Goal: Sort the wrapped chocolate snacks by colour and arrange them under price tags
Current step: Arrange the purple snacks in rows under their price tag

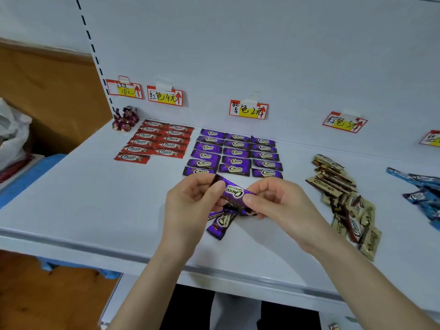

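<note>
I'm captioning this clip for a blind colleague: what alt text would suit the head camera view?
A left hand and a right hand pinch one purple Choco bar over a white shelf, a few loose purple bars lying beneath. Behind, red bars and purple rows sit sorted under price tags; beige bars and blue bars lie loosely piled at right.

view: head, wide-angle | position: above and in front of white shelf (71, 198) | facing: forward and down toward back panel (262, 55) | range: close; left hand (190, 203) and right hand (278, 203) at frame centre, forearms cut by lower edge
</note>
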